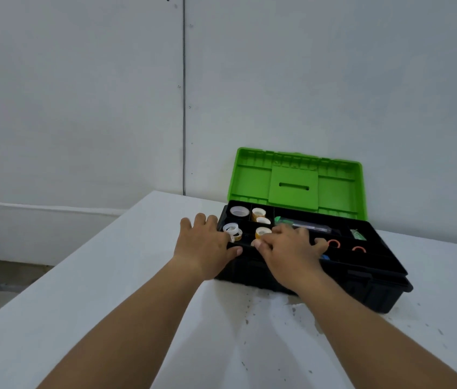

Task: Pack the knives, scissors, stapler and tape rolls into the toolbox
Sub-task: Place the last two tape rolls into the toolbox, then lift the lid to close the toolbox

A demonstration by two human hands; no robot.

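Tabletop [137, 276] left of toolbox [367, 293] bare; upright green lid [249, 178] blocks the rear, both hands [204, 245] cover the tray's left front, right compartments stay reachable from above.

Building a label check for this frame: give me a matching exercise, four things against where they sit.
Things:
1. toolbox lid
2. white tape roll
3. left hand
4. orange ring

Places:
A. far-left corner compartment of the tray
B. on the near-left corner of the toolbox
C. standing open, near the wall
D. tray compartment just right of the right hand

Pairs: 1-C, 2-A, 3-B, 4-D
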